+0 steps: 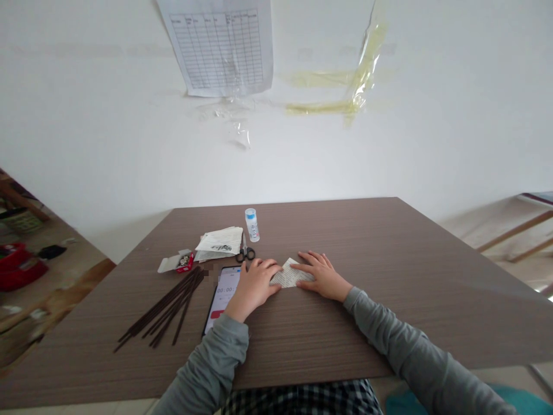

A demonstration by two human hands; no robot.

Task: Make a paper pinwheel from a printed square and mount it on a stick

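Note:
A small folded piece of printed paper lies on the table between my two hands. My left hand grips its left end, fingers curved over the top and thumb at the lower edge. At the right end, my right hand holds the paper between index finger and thumb, with the other fingers spread on the table. Part of the paper is under my fingers. Close by my left hand is a phone showing a timer, partly covered by that hand. Black-handled scissors lie just beyond it.
Dark thin sticks fan out left of the phone. Behind them sit an opened red-and-white small box and a stack of printed papers. A clear plastic bottle stands farther back. The brown table meets a white wall.

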